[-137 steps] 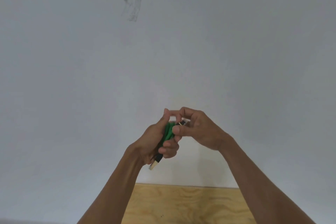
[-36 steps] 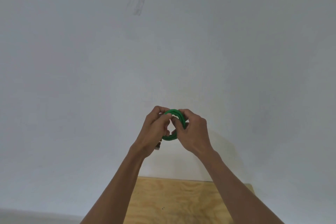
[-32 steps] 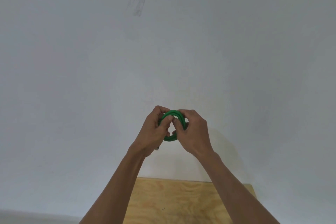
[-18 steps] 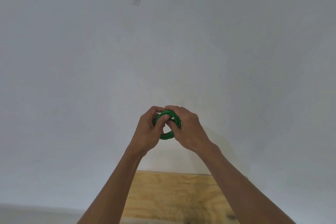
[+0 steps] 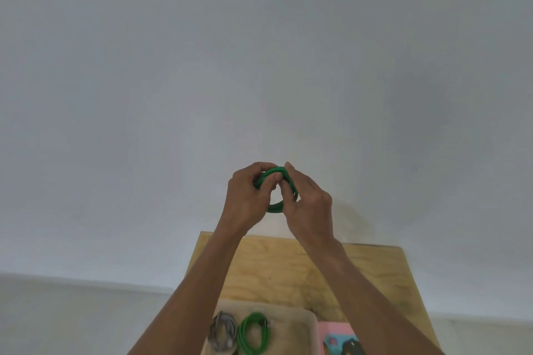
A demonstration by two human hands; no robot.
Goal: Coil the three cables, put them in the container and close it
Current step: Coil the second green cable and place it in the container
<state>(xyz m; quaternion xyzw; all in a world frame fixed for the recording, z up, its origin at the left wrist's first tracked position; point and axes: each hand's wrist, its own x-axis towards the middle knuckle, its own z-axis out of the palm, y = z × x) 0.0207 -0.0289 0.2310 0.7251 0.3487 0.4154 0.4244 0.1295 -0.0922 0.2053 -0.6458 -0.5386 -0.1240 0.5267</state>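
Observation:
I hold a green cable (image 5: 275, 206), wound into a small ring, up in front of the wall. My left hand (image 5: 248, 199) grips the ring's left side and my right hand (image 5: 308, 204) pinches its right side. Low in the frame a beige container (image 5: 300, 323) sits on the wooden table (image 5: 372, 277). Inside it lie a coiled grey cable (image 5: 222, 331) and a coiled green cable (image 5: 253, 333), side by side.
A pink box (image 5: 334, 328) with a light blue and dark item on it stands right of the container. A plain grey-white wall (image 5: 259, 66) fills most of the view behind the table.
The view has tilted down, so the table, the container and its two coiled cables now show. My hands still hold the green ring, pressed closer together than a second ago.

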